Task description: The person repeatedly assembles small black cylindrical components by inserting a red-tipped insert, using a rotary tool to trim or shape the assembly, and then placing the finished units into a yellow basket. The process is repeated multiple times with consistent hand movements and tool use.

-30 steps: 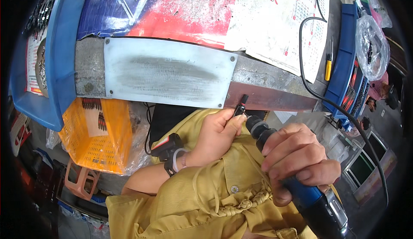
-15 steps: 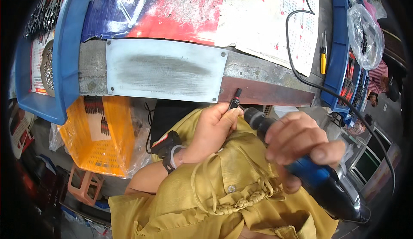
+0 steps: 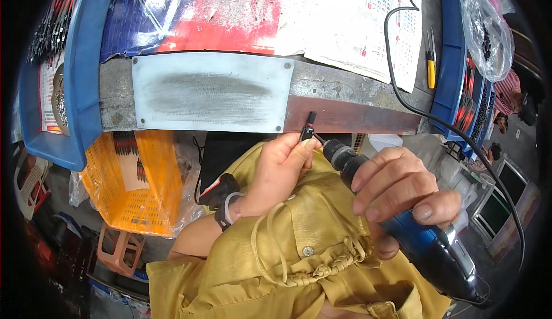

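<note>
My left hand (image 3: 282, 166) pinches a small black piece with a red band (image 3: 309, 128) between thumb and fingers, just off the bench's front edge. Its narrow end points up and away from me; the rest is hidden by my fingers. Wrapped round a blue and black electric screwdriver (image 3: 440, 258), my right hand (image 3: 397, 189) holds the tool slantwise, its dark chuck (image 3: 339, 155) toward the left. A thin bit reaches from the chuck to the side of the small piece by my left thumb. Whether it touches cannot be made out.
A pale, smudged plate (image 3: 213, 92) is fixed on the bench. A black cord (image 3: 425, 113) crosses at the right, near a yellow-handled screwdriver (image 3: 430, 72). Blue bins (image 3: 83, 89) flank the bench; an orange basket (image 3: 121, 215) sits below left. Another person (image 3: 506, 95) is far right.
The bench has shifted slightly left in view. Both hands keep their grips; the small piece sits a little further left and higher, and more of the thin bit shows.
</note>
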Demonstrator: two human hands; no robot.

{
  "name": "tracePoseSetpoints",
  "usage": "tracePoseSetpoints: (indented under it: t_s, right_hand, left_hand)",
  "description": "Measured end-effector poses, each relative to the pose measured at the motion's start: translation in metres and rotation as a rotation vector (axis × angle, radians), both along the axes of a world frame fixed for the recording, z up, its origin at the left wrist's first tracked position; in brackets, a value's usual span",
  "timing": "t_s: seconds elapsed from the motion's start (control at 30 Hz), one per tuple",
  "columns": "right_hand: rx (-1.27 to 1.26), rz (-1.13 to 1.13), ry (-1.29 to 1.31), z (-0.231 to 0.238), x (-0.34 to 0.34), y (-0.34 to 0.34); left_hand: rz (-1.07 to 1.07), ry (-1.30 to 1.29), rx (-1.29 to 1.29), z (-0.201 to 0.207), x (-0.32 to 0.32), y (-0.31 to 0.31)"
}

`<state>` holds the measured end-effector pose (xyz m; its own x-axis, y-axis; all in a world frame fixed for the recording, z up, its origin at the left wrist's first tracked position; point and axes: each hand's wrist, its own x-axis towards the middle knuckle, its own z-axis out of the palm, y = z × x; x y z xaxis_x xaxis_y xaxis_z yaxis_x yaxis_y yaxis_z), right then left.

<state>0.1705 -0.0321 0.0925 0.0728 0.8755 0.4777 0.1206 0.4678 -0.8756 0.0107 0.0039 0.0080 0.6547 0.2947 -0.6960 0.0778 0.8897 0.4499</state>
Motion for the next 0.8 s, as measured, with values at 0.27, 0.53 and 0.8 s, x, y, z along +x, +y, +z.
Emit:
tracePoseSetpoints:
  t_s: [0.27, 0.53, 0.8]
  right_hand:
    - [0.023, 0.056, -0.008, -0.0037, 0.0022, 0.006]
    - [0.037, 0.041, 0.104, -0.0025, -0.0019, 0.0066]
    - [0.051, 0.079, 0.008, -0.0077, 0.0019, 0.0084]
  left_hand:
    - [-0.007, -0.026, -0.024, 0.001, -0.001, 0.0031]
    - [0.015, -0.024, -0.021, 0.0014, 0.0004, 0.0014]
    - [0.021, -0.036, -0.026, 0.0002, 0.0001, 0.0005]
